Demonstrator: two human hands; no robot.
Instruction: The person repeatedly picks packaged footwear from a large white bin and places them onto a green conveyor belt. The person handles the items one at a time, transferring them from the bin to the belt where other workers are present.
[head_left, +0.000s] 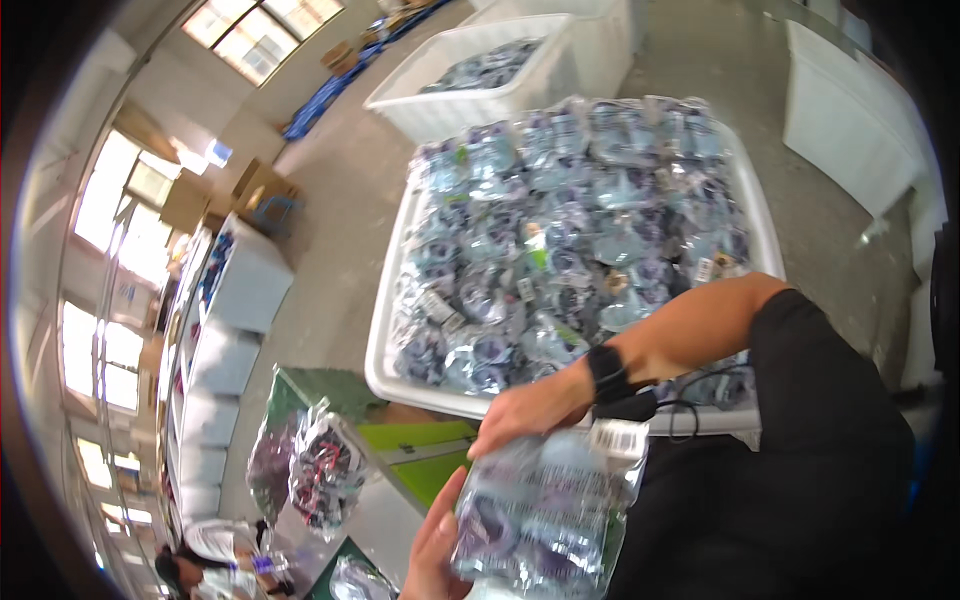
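A clear plastic bag [545,515] of pale blue and purple soft-looking items is between my hands at the lower middle. It bears printing and a white barcode label at its upper right corner. My left hand [435,550] holds the bag's left side, thumb and fingers against it. Reaching over from the right, my right hand [530,412] grips the bag's upper left edge with its fingers bent; a black band sits on that wrist. Just beyond lies a big white bin [385,345] filled with rows of similar bags [555,225].
Left of the bag stands a table with green boards [420,440] and a clear bag of red and dark items [325,470]. Another white bin [400,95] stands behind, and a white panel [850,120] at right. A person [215,560] is at lower left. White containers line the left wall.
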